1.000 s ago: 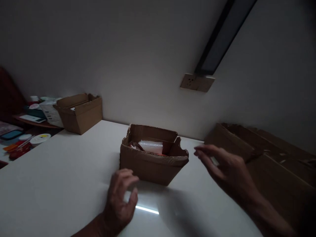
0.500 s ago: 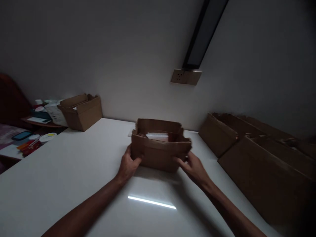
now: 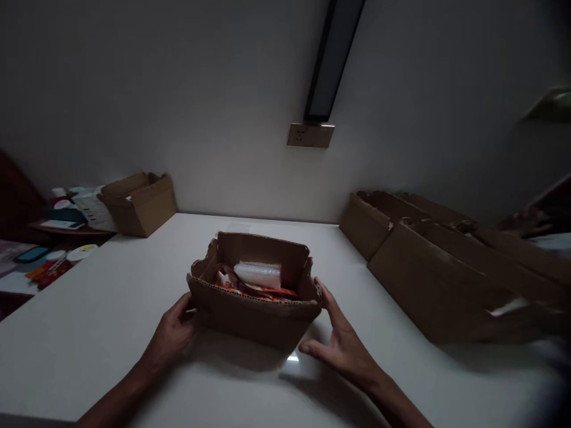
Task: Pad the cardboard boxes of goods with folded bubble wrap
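Note:
A small open-topped cardboard box [image 3: 250, 324] is between my hands over the white table, its cut rim facing up. Inside lie a roll-like item in clear plastic wrap [image 3: 259, 274] and red and orange packets [image 3: 267, 292]. My left hand [image 3: 172, 333] grips the box at its left end, some fingers hidden behind the corner. At the right end, the fingertips of my right hand [image 3: 341, 345] touch the side wall, while the thumb is spread away from the front. Whether the base rests fully on the table I cannot tell.
Larger cardboard boxes [image 3: 428, 279] stand along the right side. Another open box [image 3: 145, 205] is at the back left, beside a side surface with tubs [image 3: 82, 254] and a phone [image 3: 62, 224]. A wall socket [image 3: 311, 135] is behind. Another person's hand [image 3: 529, 221] shows far right.
The small box has come nearer to me and slightly left, showing more of its contents. My right thumb has moved off its front. Another person's hand has appeared at right.

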`<action>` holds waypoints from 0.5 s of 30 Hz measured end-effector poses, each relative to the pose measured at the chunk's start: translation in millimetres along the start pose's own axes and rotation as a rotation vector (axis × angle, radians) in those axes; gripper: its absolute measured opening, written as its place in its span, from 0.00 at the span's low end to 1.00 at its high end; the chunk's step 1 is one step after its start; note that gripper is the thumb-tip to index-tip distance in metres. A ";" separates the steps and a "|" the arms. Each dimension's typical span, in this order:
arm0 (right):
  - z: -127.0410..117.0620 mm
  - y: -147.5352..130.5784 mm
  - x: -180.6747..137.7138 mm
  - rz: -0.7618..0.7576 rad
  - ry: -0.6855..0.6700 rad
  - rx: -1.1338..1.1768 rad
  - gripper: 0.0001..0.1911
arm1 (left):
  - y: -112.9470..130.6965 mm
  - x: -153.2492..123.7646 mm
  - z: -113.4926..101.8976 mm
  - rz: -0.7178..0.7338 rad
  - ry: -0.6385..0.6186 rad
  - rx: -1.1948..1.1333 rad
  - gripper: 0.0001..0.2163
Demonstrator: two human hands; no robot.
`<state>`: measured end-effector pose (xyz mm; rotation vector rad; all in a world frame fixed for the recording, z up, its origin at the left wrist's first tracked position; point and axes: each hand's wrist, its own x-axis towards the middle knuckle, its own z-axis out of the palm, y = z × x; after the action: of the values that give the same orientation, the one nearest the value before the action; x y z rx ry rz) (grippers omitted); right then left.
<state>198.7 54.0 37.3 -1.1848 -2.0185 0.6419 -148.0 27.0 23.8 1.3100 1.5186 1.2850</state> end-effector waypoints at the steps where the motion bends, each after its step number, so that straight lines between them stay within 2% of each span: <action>1: -3.0 4.5 3.8 -0.003 -0.039 0.046 0.61 | -2.3 -1.0 0.9 -0.007 0.027 0.035 0.21; 4: -4.8 12.9 17.8 -0.048 -0.135 0.150 0.68 | -9.8 -1.3 6.7 -0.014 0.117 0.131 0.22; 7: 0.4 17.8 31.3 -0.117 -0.130 0.200 0.70 | -11.8 3.4 14.8 -0.029 0.129 0.178 0.25; 11: 0.3 28.2 35.5 -0.116 0.024 0.220 0.65 | -1.7 18.4 41.6 -0.042 0.069 0.154 0.27; 15: -12.1 47.9 26.4 -0.034 0.244 0.136 0.60 | 4.2 45.6 97.4 0.010 0.026 -0.011 0.30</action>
<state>225.0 100.3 19.5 -1.0895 -1.7596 0.5783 -63.6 92.3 9.4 1.2998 1.5234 1.3195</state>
